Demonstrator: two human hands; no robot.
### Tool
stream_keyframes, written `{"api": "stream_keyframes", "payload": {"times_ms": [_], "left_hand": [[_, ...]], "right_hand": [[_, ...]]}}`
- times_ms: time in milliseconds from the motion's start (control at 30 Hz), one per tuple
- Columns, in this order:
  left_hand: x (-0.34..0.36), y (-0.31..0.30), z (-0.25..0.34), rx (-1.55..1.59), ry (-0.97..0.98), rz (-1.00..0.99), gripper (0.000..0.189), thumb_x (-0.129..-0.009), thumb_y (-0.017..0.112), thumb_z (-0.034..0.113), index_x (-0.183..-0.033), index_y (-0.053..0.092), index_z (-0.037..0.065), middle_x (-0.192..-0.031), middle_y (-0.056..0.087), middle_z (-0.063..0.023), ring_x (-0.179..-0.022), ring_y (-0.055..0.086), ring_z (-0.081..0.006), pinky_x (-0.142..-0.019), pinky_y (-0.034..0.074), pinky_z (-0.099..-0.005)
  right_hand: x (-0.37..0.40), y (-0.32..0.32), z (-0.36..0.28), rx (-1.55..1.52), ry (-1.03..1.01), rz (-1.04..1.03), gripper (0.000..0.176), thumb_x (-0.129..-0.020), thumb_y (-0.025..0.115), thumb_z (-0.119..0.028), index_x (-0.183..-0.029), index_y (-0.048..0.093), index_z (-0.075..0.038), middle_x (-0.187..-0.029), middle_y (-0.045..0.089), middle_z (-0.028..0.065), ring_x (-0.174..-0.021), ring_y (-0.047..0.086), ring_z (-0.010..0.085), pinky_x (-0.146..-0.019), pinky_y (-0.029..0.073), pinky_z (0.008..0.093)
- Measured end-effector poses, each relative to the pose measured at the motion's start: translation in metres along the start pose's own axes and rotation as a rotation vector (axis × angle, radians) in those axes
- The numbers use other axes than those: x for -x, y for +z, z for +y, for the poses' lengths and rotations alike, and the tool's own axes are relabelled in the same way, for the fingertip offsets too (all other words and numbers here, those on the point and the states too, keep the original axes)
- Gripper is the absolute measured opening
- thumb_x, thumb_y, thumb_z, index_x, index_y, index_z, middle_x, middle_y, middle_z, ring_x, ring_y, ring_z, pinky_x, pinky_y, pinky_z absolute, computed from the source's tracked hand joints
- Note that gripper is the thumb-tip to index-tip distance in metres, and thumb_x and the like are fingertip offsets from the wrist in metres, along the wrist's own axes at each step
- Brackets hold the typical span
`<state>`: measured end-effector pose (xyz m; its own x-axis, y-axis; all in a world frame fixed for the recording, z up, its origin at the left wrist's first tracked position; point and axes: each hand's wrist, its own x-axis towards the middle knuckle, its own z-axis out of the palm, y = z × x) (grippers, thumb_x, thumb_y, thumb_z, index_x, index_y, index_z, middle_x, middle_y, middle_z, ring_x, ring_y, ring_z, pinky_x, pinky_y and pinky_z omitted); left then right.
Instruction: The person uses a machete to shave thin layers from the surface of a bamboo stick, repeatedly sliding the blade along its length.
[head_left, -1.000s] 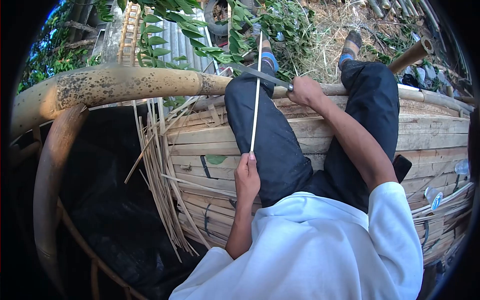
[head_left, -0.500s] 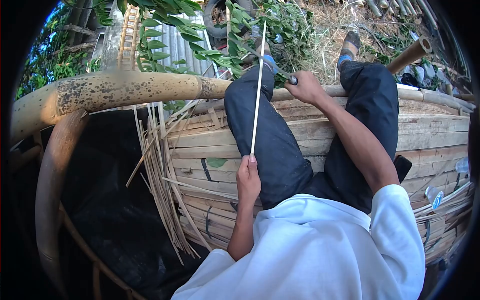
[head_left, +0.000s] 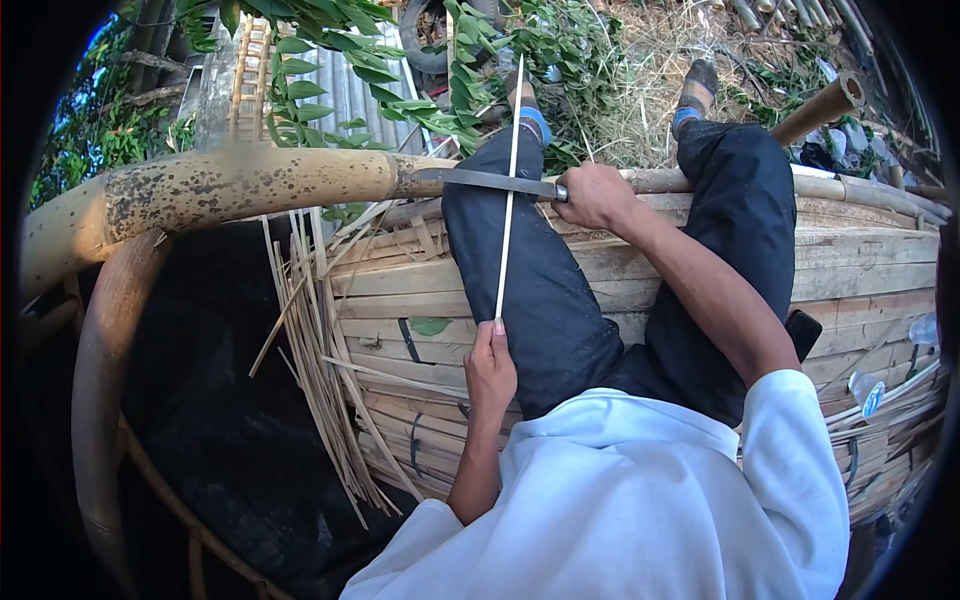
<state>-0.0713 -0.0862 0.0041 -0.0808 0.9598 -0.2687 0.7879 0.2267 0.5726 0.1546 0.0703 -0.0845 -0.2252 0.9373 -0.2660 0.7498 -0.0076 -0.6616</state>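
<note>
A thin pale bamboo strip runs up and away from my left hand, which pinches its near end over my left thigh. In my right hand is the handle of a knife, its long dark blade pointing left. The blade crosses the strip near my left knee, overlapping it in this view. My right fist sits between my knees, close to the front edge of the stacked slats I sit on.
Stacked wooden slats lie under me. A bundle of thin strips hangs at the left. A thick bamboo pole crosses at knee height. A phone and a plastic cup are at the right; leafy branches lie ahead.
The knife has swung from pointing up and away to lying across the strip, as my right hand moved slightly nearer and left. My left hand has come slightly toward me.
</note>
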Motion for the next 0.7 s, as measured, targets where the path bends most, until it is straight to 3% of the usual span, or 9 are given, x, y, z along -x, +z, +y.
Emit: {"api": "stream_keyframes", "payload": {"times_ms": [67, 200, 300, 433, 600, 667, 700], "left_hand": [[0.004, -0.002, -0.003, -0.017, 0.020, 0.010, 0.029, -0.100, 0.041, 0.026, -0.091, 0.053, 0.001, -0.059, 0.049, -0.0222, -0.057, 0.051, -0.0416, -0.052, 0.037, -0.0445], [0.004, -0.007, 0.006, -0.044, -0.032, -0.026, 0.028, -0.100, 0.041, 0.025, -0.091, 0.053, 0.002, -0.060, 0.050, -0.0231, -0.058, 0.052, -0.0429, -0.053, 0.037, -0.0456], [0.003, -0.003, 0.006, -0.038, -0.006, 0.004, 0.028, -0.100, 0.041, 0.025, -0.091, 0.053, 0.002, -0.060, 0.049, -0.0233, -0.059, 0.052, -0.0434, -0.053, 0.037, -0.0461], [0.010, -0.008, 0.008, -0.030, -0.065, -0.033, 0.029, -0.100, 0.040, 0.026, -0.091, 0.053, 0.002, -0.060, 0.049, -0.0235, -0.060, 0.051, -0.0446, -0.053, 0.037, -0.0468], [0.006, -0.003, 0.004, -0.036, -0.049, -0.006, 0.028, -0.099, 0.041, 0.026, -0.090, 0.052, 0.002, -0.060, 0.049, -0.0230, -0.059, 0.051, -0.0438, -0.053, 0.037, -0.0460], [0.009, -0.009, 0.010, -0.038, -0.049, -0.036, 0.029, -0.100, 0.041, 0.026, -0.089, 0.052, 0.002, -0.059, 0.048, -0.0224, -0.058, 0.051, -0.0430, -0.052, 0.037, -0.0455], [0.011, -0.010, 0.009, -0.037, -0.052, -0.033, 0.029, -0.100, 0.041, 0.026, -0.089, 0.052, 0.002, -0.059, 0.048, -0.0224, -0.058, 0.051, -0.0430, -0.052, 0.037, -0.0455]], "right_hand": [[0.005, -0.005, -0.010, 0.073, -0.090, -0.066, 0.024, -0.072, 0.062, -0.028, -0.079, 0.069, -0.006, -0.079, 0.067, 0.0207, -0.077, 0.066, 0.0358, -0.071, 0.054, 0.0448], [-0.008, -0.005, 0.010, 0.104, 0.035, -0.051, 0.025, -0.071, 0.062, -0.025, -0.077, 0.068, -0.002, -0.077, 0.067, 0.0202, -0.075, 0.067, 0.0358, -0.069, 0.054, 0.0448], [-0.002, -0.005, 0.000, 0.074, -0.057, 0.015, 0.024, -0.072, 0.060, -0.024, -0.076, 0.068, -0.002, -0.077, 0.067, 0.0199, -0.076, 0.067, 0.0358, -0.069, 0.054, 0.0446], [-0.011, 0.004, 0.015, 0.081, 0.078, -0.005, 0.027, -0.072, 0.061, -0.028, -0.077, 0.068, -0.002, -0.078, 0.067, 0.0214, -0.076, 0.066, 0.0371, -0.071, 0.054, 0.0444], [-0.002, -0.008, 0.002, 0.070, -0.041, -0.006, 0.027, -0.073, 0.060, -0.026, -0.078, 0.068, -0.002, -0.078, 0.067, 0.0220, -0.077, 0.066, 0.0371, -0.071, 0.054, 0.0448], [-0.004, -0.002, 0.008, 0.109, 0.022, -0.049, 0.028, -0.073, 0.060, -0.028, -0.078, 0.068, -0.001, -0.078, 0.066, 0.0224, -0.078, 0.066, 0.0372, -0.072, 0.054, 0.0450], [-0.009, -0.003, 0.010, 0.082, 0.147, 0.011, 0.029, -0.073, 0.060, -0.028, -0.078, 0.068, -0.001, -0.078, 0.066, 0.0223, -0.078, 0.066, 0.0367, -0.072, 0.054, 0.0447]]}}
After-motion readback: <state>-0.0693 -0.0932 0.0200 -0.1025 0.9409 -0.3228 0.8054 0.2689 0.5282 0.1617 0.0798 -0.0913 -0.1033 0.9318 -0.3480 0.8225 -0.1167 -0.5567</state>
